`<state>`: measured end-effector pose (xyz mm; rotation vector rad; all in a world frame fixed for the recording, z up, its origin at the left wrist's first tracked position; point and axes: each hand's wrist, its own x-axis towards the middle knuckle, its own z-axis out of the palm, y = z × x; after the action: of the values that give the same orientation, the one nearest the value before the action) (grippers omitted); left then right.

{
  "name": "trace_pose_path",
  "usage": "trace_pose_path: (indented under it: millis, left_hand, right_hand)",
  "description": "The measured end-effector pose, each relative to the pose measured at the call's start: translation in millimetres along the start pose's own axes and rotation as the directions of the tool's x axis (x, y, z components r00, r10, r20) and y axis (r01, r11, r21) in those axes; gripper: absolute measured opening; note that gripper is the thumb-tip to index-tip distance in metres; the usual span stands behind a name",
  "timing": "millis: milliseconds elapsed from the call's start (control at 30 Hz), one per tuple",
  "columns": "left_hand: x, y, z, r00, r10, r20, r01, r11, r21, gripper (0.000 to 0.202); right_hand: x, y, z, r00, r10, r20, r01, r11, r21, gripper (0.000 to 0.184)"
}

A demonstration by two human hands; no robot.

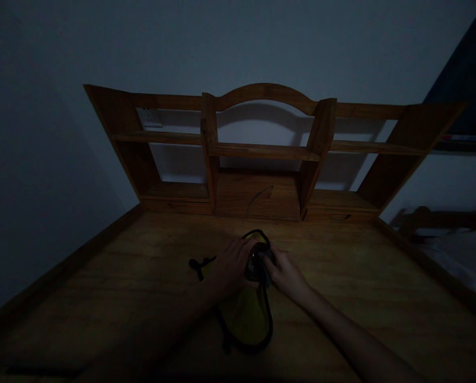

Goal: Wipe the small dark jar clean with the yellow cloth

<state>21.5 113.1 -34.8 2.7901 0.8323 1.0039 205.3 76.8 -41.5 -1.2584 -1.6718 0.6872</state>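
Note:
A flat yellow piece (248,316) with black edging and a short black tab at its left lies on the wooden desk. Over its middle is a dark, shiny, rounded object (253,264), its kind unclear in the dim light. My left hand (232,261) closes around the left side of this object. On the other side, my right hand (282,269) is closed, thumb and fingers pinching a greyish, cloth-like piece (267,272) against it. The fingertips are partly hidden, and the dark light blurs details.
The wooden desktop (342,276) spreads around my hands. Along its back stands a wooden shelf unit (264,151) with small drawers and a central cabinet door. Raised wooden edges border both sides. A wall socket (150,117) shows behind the left shelf.

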Motion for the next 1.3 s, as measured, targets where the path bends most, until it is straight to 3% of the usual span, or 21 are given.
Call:
trace_pose_path:
  millis: [200, 400, 567, 767, 1133, 1300]
  left_hand:
    - [1.5, 0.2, -1.5, 1.0, 0.009, 0.007, -0.009, 1.0, 0.015, 0.09]
    - [6.0, 4.2, -7.8, 0.996, -0.086, -0.029, 0.085, 0.995, -0.057, 0.084]
    - [6.8, -3.9, -8.6, 0.985, -0.112, -0.134, 0.097, 0.989, -0.109, 0.078]
    - [5.3, -13.3, -5.2, 0.989, -0.115, -0.088, 0.111, 0.993, -0.051, 0.082]
    - [3.2, -9.7, -0.2, 0.993, -0.101, -0.065, 0.097, 0.994, -0.056, 0.104]
    - [4.4, -5.9, -1.1, 0.997, -0.022, -0.075, 0.019, 0.999, -0.046, 0.107]
  right_hand:
    - [-5.8, -6.0, -7.9, 0.997, -0.082, 0.01, 0.082, 0.963, -0.256, 0.02]
    - [-9.9, -2.2, -9.6, 0.986, -0.14, -0.094, 0.109, 0.955, -0.277, 0.025]
    - [-8.1, -6.3, -5.7, 0.975, -0.088, -0.204, 0.062, 0.99, -0.13, 0.026]
    - [-1.7, -5.9, -2.1, 0.99, -0.018, -0.141, 0.033, 0.994, 0.106, 0.025]
    - [3.2, 2.4, 1.5, 0.994, -0.002, -0.106, 0.031, 0.961, 0.276, 0.036]
    - [4.1, 10.8, 4.8, 0.993, -0.037, -0.112, 0.067, 0.958, 0.281, 0.038]
